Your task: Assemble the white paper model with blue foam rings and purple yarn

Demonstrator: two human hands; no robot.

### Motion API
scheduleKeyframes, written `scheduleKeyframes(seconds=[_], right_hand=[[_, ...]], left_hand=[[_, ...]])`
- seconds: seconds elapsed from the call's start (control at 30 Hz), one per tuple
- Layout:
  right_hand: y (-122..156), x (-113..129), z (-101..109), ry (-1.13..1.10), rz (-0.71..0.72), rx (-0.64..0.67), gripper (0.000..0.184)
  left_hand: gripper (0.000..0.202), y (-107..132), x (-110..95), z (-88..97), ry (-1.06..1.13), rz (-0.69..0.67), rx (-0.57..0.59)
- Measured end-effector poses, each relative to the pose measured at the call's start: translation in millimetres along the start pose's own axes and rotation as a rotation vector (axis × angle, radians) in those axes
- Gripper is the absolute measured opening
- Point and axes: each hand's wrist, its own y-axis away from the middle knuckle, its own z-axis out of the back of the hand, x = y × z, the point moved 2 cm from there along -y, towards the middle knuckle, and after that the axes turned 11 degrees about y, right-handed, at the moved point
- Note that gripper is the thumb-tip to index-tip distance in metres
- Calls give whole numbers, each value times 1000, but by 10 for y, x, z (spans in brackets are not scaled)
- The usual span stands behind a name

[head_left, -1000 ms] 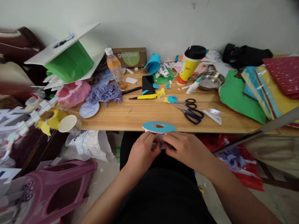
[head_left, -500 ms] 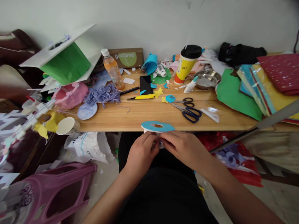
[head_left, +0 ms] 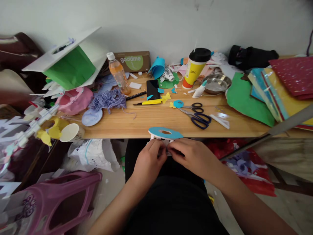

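Both hands meet just off the table's front edge, over my lap. Between them is a small paper craft (head_left: 156,131): a blue, leaf-shaped top with an oval hole, and white parts underneath. My left hand (head_left: 152,156) is closed on its lower left side, thumb and fingers pinched together. From the right, my right hand (head_left: 188,150) pinches the white lower part, its fingertips nearly touching those of the left. The fingers hide most of the underside. On the table beyond lie blue-handled scissors (head_left: 201,120), smaller black-handled scissors (head_left: 196,106) and a yellow craft knife (head_left: 151,101).
Behind stand a drink bottle (head_left: 119,73), a yellow cup (head_left: 194,67) and a steel bowl (head_left: 218,82). A phone (head_left: 153,88) and glue bottle (head_left: 199,91) lie mid-table. Purple yarn (head_left: 107,99) and a paper cup (head_left: 71,132) are left. A grey bar (head_left: 281,127) slants in at right.
The paper craft has tipped a little, showing more of its white underside. Both hands stay pinched on it, with only slight finger movement.
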Motion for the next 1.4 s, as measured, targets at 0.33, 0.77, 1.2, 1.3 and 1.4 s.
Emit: scheduleKeyframes(seconds=[0.33, 0.77, 1.2, 1.3, 1.4], right_hand=[[2, -15, -48, -36, -171, -43, 15], [-5, -1, -27, -134, -118, -93, 26], [-19, 4, -78, -78, -165, -39, 21], [-12, 6, -84, -95, -144, -62, 22], [-8, 10, -75, -129, -109, -84, 26]], left_hand=[[12, 1, -7, -12, 41, -46, -1], [18, 30, 62, -7, 12, -185, -49], [17, 10, 61, -5, 54, -170, -61], [17, 28, 66, -15, 65, -186, -81], [17, 47, 74, -23, 58, -196, -105]])
